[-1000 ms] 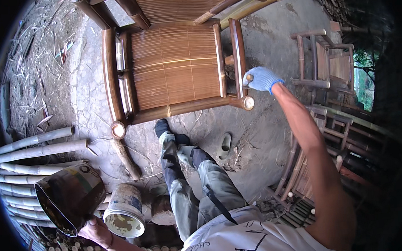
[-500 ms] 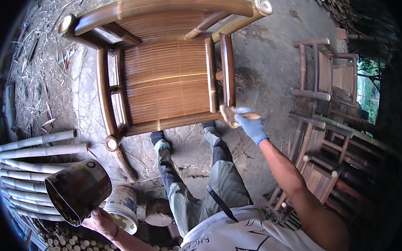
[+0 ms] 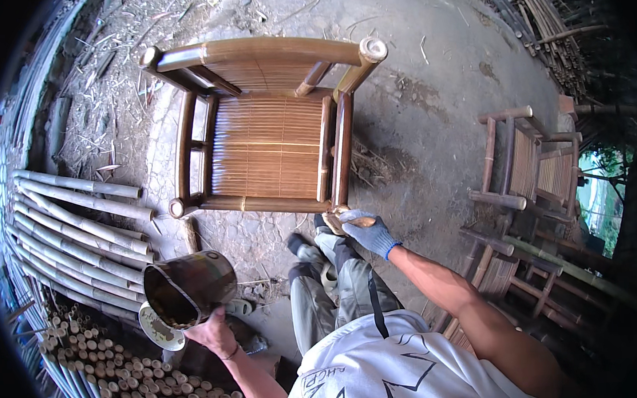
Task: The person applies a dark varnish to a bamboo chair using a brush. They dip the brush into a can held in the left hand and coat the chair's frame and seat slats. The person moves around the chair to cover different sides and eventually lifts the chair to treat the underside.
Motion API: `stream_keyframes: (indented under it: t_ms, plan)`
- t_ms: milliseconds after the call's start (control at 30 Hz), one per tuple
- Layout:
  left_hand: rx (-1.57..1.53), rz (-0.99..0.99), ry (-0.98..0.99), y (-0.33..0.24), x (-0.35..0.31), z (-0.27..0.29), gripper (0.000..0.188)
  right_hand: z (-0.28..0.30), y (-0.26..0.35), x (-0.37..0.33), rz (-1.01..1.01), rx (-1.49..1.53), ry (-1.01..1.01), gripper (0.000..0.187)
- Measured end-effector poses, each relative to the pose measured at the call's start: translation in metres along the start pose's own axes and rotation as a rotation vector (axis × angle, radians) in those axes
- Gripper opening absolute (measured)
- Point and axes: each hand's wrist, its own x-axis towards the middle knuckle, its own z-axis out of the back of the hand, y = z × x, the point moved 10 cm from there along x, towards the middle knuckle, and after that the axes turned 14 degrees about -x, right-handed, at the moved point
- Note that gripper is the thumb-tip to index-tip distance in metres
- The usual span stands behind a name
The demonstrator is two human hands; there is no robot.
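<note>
Both hands [image 3: 211, 333] [image 3: 373, 239] have drawn closer together, the bamboo chair [image 3: 268, 151] beyond them

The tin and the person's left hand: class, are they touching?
Touching: the head view shows the left hand against the underside of the tilted tin, holding it up.

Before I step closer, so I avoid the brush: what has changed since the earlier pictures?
The gloved right hand moved from outside the right armrest toward its front end; the feet shifted rightward. Nothing was let go: that hand keeps the brush, the left hand the can.
</note>
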Motion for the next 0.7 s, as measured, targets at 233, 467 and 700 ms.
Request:
stream_keyframes:
  t_ms: [233,467,700]
  plan:
    - [0.014,0.095,-0.058,0.001,-0.086,-0.007,0.102,0.087,0.035,0.036,0.367,-0.251,-0.215,0.016]
    - [0.147,0.284,-0.151,0.072,-0.148,-0.006,0.127,0.125,0.046,0.16,0.718,-0.673,-0.471,0.022]
    - [0.009,0.238,-0.342,0.099,-0.195,-0.028,0.111,0.1,0.02,0.304,0.767,-0.929,-0.274,0.031]
